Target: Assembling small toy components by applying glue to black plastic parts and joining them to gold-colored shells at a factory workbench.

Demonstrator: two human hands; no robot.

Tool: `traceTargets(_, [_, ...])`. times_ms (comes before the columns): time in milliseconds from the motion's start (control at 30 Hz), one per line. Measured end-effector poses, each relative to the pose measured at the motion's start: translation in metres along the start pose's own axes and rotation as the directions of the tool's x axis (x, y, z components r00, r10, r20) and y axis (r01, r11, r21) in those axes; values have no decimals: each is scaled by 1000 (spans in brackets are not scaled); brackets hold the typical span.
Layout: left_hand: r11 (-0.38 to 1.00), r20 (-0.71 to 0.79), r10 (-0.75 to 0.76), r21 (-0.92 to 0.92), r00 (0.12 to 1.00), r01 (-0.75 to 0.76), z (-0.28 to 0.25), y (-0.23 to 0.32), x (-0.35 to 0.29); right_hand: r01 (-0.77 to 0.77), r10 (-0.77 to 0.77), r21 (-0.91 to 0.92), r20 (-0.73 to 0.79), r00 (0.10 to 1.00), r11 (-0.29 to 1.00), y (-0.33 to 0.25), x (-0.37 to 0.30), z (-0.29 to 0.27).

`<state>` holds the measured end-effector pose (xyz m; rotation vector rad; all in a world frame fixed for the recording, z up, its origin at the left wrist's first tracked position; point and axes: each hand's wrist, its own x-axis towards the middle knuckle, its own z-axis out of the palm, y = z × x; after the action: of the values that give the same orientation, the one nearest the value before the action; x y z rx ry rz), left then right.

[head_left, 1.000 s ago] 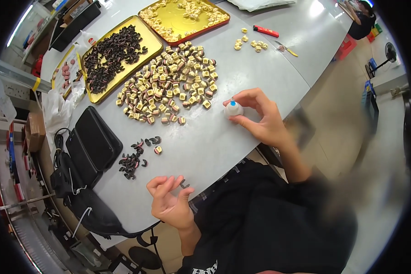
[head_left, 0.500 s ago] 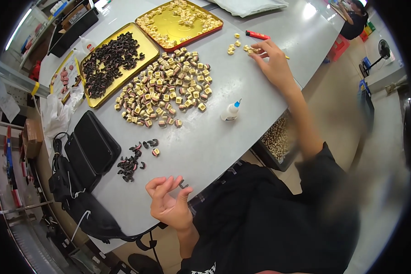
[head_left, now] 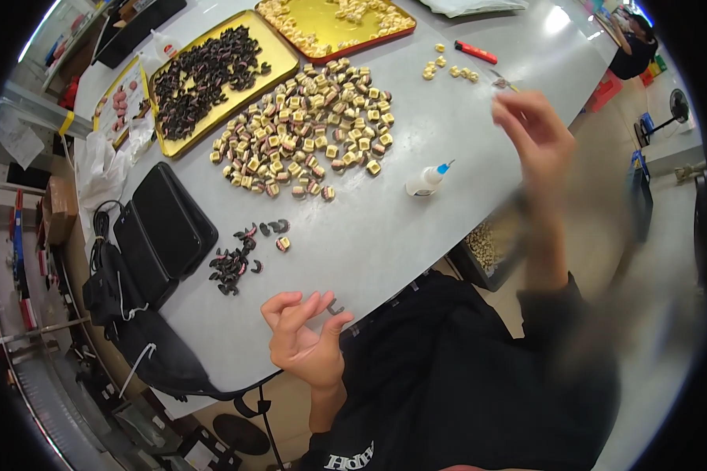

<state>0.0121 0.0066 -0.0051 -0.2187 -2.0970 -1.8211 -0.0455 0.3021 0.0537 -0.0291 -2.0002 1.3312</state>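
Note:
Between the thumb and fingertips of my left hand [head_left: 310, 334] is a small black C-shaped piece [head_left: 335, 308], held above the table's near edge. My right hand [head_left: 536, 137] is raised over the right side of the table, blurred, its fingertips pinched together; anything in them is too small to make out. Just beyond it lie a few cream-coloured pieces [head_left: 464, 74] and a red pen-like tool [head_left: 476, 52]. A small white squeeze bottle [head_left: 423, 183] with a blue tip stands between my hands. Loose black curved pieces [head_left: 229, 267] lie left of my left hand, beside one assembled block [head_left: 283, 244].
A large pile of cream, pink and black blocks [head_left: 306, 137] covers the middle. Behind it are a gold tray [head_left: 286, 69] of black pieces and a red-rimmed tray [head_left: 322, 56] of cream pieces. A black case [head_left: 165, 228] lies left; a bin [head_left: 479, 271] sits below the right edge.
My right hand has drawn back from the cream pieces, toward me and to the right. My left hand still holds the black piece. The whole view has shifted slightly.

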Motion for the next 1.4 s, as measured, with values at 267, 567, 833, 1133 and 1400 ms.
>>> traceTargets(267, [999, -14, -24, -48, 1000, 24, 5, 3, 1, -519, 120, 440, 667, 735, 733, -66, -83, 48])
traceTargets(567, [996, 3, 84, 38, 996, -84, 0, 2, 4, -865, 411, 184, 821, 396, 466, -68, -87, 81])
traceTargets(833, [996, 78, 84, -24, 993, -82, -4, 0, 6, -947, 326, 133, 917, 230, 291, -53, -76, 89])
traceTargets(1133, [986, 75, 133, 87, 988, -140, 1, 2, 6, -974, 283, 161, 938, 202, 161, -46, -81, 94])
traceTargets(1400, [993, -96, 122, 9, 988, -122, 1, -4, 3, -896, 416, 442, 809, 416, 37, -47, -79, 90])
